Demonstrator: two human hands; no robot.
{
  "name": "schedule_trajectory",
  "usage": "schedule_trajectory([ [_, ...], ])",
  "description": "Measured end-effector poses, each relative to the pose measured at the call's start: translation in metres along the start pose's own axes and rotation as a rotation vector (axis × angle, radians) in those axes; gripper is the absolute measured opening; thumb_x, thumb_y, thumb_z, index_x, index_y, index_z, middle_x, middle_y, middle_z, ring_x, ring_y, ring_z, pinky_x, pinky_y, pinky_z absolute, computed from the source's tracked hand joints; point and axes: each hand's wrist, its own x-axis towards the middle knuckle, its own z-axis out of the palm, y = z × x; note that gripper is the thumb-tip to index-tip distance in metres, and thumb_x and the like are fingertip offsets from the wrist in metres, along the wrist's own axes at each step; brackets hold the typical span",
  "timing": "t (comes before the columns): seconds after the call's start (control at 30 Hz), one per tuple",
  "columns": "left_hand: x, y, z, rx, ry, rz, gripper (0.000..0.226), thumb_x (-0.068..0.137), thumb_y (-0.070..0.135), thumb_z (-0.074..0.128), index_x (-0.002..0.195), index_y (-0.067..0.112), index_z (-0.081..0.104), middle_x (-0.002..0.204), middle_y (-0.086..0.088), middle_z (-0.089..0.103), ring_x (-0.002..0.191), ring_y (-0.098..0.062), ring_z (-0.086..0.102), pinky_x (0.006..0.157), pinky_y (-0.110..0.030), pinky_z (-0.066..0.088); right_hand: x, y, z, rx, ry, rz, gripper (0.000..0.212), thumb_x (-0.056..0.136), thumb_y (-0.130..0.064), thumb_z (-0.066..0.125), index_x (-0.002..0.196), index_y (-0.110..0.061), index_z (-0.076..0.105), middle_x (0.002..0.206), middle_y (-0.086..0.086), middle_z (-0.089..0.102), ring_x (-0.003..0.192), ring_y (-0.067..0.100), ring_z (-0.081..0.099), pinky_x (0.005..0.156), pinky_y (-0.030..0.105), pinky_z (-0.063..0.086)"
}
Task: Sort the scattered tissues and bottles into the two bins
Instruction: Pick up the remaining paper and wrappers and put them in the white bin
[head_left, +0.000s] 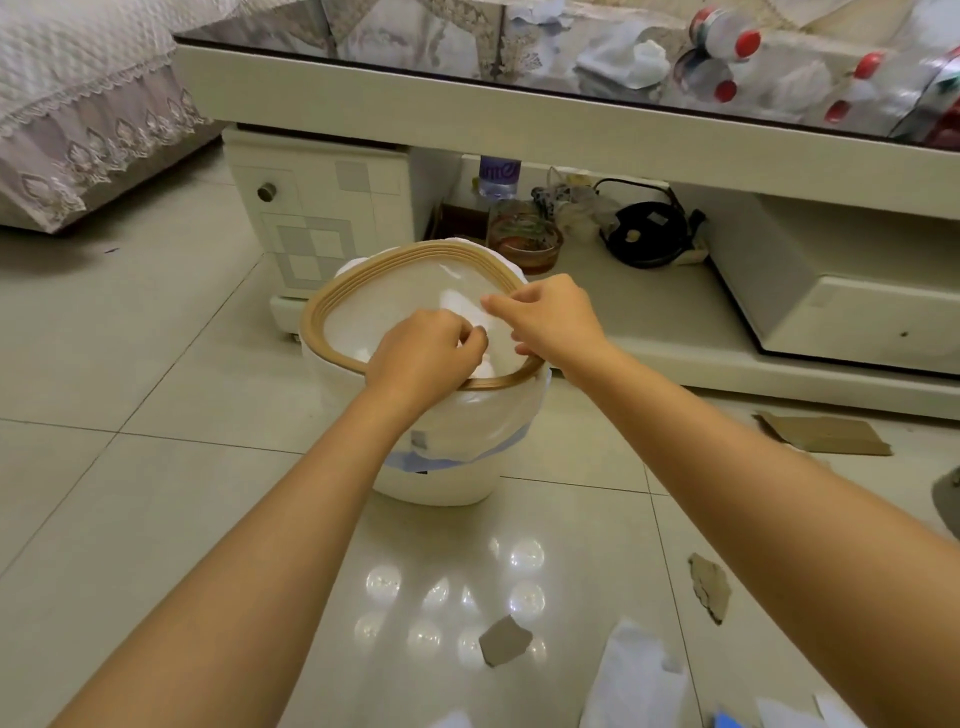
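Observation:
A white bin (441, 483) with a tan rim and a plastic liner stands on the floor in front of the table. Both hands are over its opening. My left hand (423, 356) is curled round a white tissue (484, 368) that shows under its fingers. My right hand (548, 322) pinches a thin pale sheet (470, 306) between thumb and forefinger; I cannot tell whether it is a tissue or the liner. Several clear bottles with red caps (727, 41) and crumpled tissues (641, 62) lie on the glass table top. Another tissue (639, 670) lies on the floor near me.
The low white table (467, 111) has a shelf holding a bottle (498, 176), a glass jar (524, 239) and a black device (647, 234). Cardboard scraps (826, 434) lie on the tiled floor. A lace-covered sofa (78, 104) is at the left.

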Motion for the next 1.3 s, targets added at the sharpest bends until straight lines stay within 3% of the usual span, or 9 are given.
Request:
schedule_trajectory([
  [0.13,0.006,0.035,0.021,-0.049,-0.016,0.104,0.041,0.097,0.036,0.043,0.074,0.019,0.071,0.054,0.007,0.056,0.056,-0.011,0.056,0.057,-0.029,0.047,-0.008,0.03,-0.031,0.023,0.088,0.031,0.034,0.09,-0.032,0.058,0.085,-0.003,0.073,0.082,0.014,0.072,0.08,0.027,0.069,0.071,0.041,0.06],
  [0.27,0.011,0.08,0.049,-0.083,-0.062,0.207,0.038,0.097,0.039,0.044,0.079,0.021,0.072,0.055,0.008,0.056,0.057,-0.012,0.057,0.061,-0.033,0.051,-0.026,0.071,-0.073,0.138,0.185,0.064,0.034,0.096,-0.029,0.05,0.084,-0.006,0.071,0.079,0.01,0.072,0.076,0.021,0.069,0.064,0.031,0.059],
  [0.5,0.012,0.138,0.085,-0.067,-0.061,0.298,0.04,0.096,0.046,0.044,0.082,0.019,0.07,0.059,0.003,0.059,0.058,-0.015,0.057,0.055,-0.032,0.047,-0.046,0.117,-0.127,0.302,0.177,0.093,0.031,0.096,-0.025,0.05,0.091,-0.002,0.071,0.085,0.015,0.072,0.074,0.016,0.067,0.065,0.02,0.056],
  [0.57,0.012,0.143,0.089,-0.052,-0.053,0.291,0.04,0.096,0.047,0.044,0.081,0.019,0.069,0.059,0.003,0.057,0.058,-0.014,0.055,0.048,-0.028,0.038,-0.048,0.123,-0.132,0.321,0.161,0.077,0.029,0.096,-0.023,0.051,0.094,-0.001,0.071,0.086,0.014,0.071,0.076,0.014,0.067,0.069,0.021,0.057],
  [0.7,0.013,0.139,0.088,-0.087,0.0,0.26,0.037,0.096,0.046,0.045,0.083,0.02,0.068,0.059,0.005,0.058,0.058,-0.013,0.055,0.047,-0.024,0.031,-0.05,0.121,-0.125,0.2,0.122,0.008,0.02,0.092,-0.023,0.057,0.098,-0.01,0.07,0.09,0.006,0.07,0.083,0.014,0.065,0.078,0.027,0.054],
  [0.83,0.009,0.136,0.09,-0.148,0.08,0.285,0.027,0.093,0.04,0.052,0.087,0.021,0.069,0.067,0.007,0.059,0.063,-0.011,0.054,0.049,-0.025,0.035,-0.059,0.115,-0.114,0.158,0.215,-0.023,0.019,0.089,-0.025,0.061,0.104,-0.017,0.068,0.093,-0.002,0.07,0.087,0.014,0.066,0.082,0.036,0.056],
  [1.0,-0.013,0.13,0.096,-0.387,0.157,0.362,0.018,0.089,0.032,0.056,0.083,0.019,0.065,0.071,0.006,0.058,0.07,-0.01,0.051,0.062,-0.034,0.047,-0.087,0.107,-0.111,0.331,0.265,-0.035,0.014,0.086,-0.02,0.066,0.099,-0.016,0.07,0.089,-0.003,0.071,0.078,0.011,0.066,0.063,0.024,0.056],
  [1.13,-0.048,0.12,0.094,-0.393,0.275,0.463,0.016,0.088,0.025,0.062,0.077,0.014,0.06,0.07,0.003,0.054,0.07,-0.013,0.047,0.066,-0.027,0.039,-0.116,0.109,-0.108,0.448,0.207,-0.066,0.01,0.086,-0.012,0.067,0.096,-0.01,0.069,0.082,0.003,0.071,0.07,0.013,0.068,0.058,0.021,0.053],
  [1.3,-0.089,0.07,0.101,-0.278,0.131,0.65,0.017,0.088,0.029,0.061,0.079,0.015,0.062,0.067,0.004,0.052,0.061,-0.01,0.045,0.053,-0.025,0.039,-0.147,0.134,-0.071,0.405,0.062,-0.074,0.011,0.084,-0.01,0.068,0.094,-0.012,0.07,0.085,0.004,0.073,0.078,0.018,0.07,0.069,0.029,0.057],
])
